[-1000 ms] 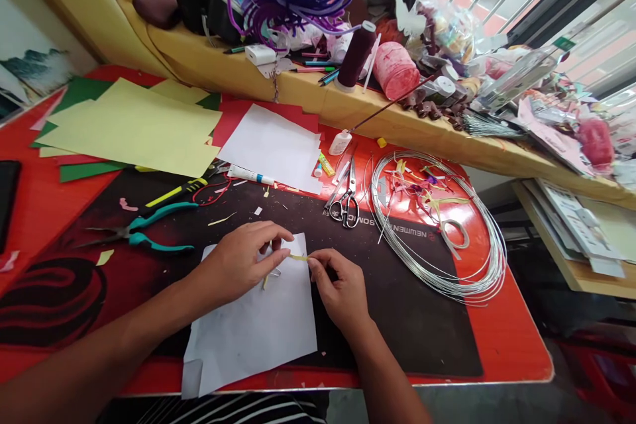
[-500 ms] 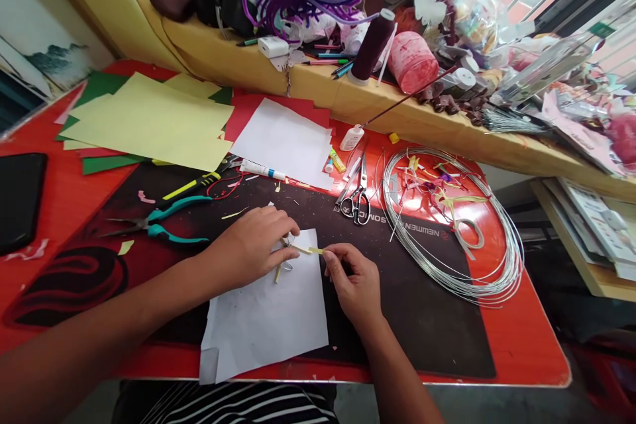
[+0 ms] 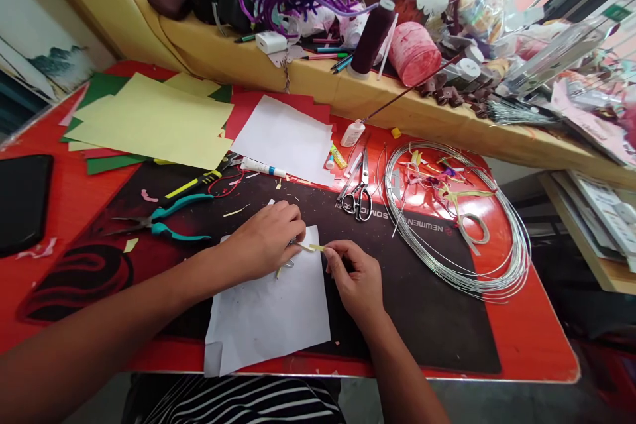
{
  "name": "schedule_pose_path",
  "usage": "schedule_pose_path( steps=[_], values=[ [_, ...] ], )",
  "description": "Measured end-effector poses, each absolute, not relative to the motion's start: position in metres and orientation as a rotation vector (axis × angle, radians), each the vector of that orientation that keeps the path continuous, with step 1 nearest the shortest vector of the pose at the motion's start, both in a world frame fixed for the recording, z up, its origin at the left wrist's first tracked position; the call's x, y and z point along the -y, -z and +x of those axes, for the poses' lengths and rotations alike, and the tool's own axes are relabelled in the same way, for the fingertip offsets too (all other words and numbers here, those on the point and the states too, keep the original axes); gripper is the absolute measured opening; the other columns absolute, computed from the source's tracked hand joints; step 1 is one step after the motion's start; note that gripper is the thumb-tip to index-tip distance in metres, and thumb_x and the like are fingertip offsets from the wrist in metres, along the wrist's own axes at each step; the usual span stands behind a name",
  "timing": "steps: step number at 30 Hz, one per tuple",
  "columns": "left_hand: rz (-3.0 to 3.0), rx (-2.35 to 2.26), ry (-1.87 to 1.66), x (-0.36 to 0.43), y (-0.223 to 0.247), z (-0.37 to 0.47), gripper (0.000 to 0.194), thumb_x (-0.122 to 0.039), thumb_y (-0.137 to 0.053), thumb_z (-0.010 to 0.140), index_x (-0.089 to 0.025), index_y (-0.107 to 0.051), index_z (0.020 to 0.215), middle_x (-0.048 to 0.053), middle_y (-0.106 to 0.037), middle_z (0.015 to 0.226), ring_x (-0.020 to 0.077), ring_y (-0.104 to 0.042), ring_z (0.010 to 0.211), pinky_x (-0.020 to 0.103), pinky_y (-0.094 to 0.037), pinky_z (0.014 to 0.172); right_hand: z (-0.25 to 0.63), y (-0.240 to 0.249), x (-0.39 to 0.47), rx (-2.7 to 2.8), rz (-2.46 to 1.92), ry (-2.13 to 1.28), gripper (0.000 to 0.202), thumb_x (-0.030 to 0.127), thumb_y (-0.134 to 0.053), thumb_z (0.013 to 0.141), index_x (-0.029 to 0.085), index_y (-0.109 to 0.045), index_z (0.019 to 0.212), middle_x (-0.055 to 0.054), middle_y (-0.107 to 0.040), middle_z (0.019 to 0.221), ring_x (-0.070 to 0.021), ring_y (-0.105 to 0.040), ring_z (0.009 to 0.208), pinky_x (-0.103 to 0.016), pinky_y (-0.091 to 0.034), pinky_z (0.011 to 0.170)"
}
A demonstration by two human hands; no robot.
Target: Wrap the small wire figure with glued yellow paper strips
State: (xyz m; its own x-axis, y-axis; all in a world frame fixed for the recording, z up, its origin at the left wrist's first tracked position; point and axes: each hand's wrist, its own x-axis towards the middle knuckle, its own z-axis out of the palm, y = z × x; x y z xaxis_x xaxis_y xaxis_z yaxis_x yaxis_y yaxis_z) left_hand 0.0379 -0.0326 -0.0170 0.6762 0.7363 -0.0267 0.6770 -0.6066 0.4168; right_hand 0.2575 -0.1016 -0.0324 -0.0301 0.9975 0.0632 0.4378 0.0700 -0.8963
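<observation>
My left hand (image 3: 263, 238) rests on a white sheet of paper (image 3: 271, 308) and pinches a small wire piece wrapped with a thin yellow strip (image 3: 311, 248). My right hand (image 3: 355, 278) pinches the free end of that yellow strip just to the right. Both hands work over a black desk mat (image 3: 422, 305) on the red table (image 3: 536, 338). The wire piece itself is mostly hidden under my left fingers.
Teal-handled pliers (image 3: 169, 222) and a yellow-handled tool (image 3: 193, 183) lie at the left. Scissors (image 3: 358, 192), a glue tube (image 3: 263, 167) and a coil of silver wire (image 3: 462, 218) lie behind. Yellow, green, red and white paper sheets (image 3: 149, 122) are stacked at the back left. A black phone (image 3: 22, 202) sits at far left.
The camera view shifted slightly; my hands stayed on the white sheet, and the yellow strip between them has become a little shorter as my right hand moved closer.
</observation>
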Motion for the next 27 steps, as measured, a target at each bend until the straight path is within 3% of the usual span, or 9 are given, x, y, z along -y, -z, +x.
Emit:
schedule_pose_path(
  steps=[8, 16, 27],
  values=[
    [2.451, -1.091, -0.292, 0.031, 0.015, 0.04, 0.01, -0.02, -0.062, 0.098, -0.02, -0.068, 0.089, 0.007, -0.062, 0.102, 0.0267, -0.054, 0.098, 0.041, -0.043, 0.087, 0.258, 0.033, 0.102, 1.592, -1.466, -0.897, 0.019, 0.031, -0.063, 0.101, 0.022, -0.075, 0.09, 0.0, -0.071, 0.069, -0.0162, -0.063, 0.059, -0.027, -0.05, 0.061],
    [2.427, -1.019, -0.413, 0.032, 0.016, 0.033, 0.008, -0.023, -0.059, 0.101, -0.021, -0.065, 0.095, 0.007, -0.066, 0.119, 0.0274, -0.058, 0.112, 0.042, -0.043, 0.096, 0.258, 0.036, 0.104, 1.469, -1.464, -0.983, 0.021, 0.036, -0.064, 0.102, 0.022, -0.075, 0.09, 0.0, -0.068, 0.067, -0.0154, -0.061, 0.056, -0.027, -0.048, 0.056],
    [2.402, -1.0, -0.431, 0.033, 0.01, 0.044, 0.015, -0.028, -0.055, 0.103, -0.023, -0.065, 0.094, 0.003, -0.071, 0.092, 0.0238, -0.062, 0.089, 0.039, -0.04, 0.086, 0.259, 0.036, 0.103, 1.306, -1.411, -1.074, 0.025, 0.041, -0.066, 0.1, 0.021, -0.073, 0.088, -0.001, -0.068, 0.074, -0.0146, -0.061, 0.057, -0.026, -0.049, 0.056]
  ],
)
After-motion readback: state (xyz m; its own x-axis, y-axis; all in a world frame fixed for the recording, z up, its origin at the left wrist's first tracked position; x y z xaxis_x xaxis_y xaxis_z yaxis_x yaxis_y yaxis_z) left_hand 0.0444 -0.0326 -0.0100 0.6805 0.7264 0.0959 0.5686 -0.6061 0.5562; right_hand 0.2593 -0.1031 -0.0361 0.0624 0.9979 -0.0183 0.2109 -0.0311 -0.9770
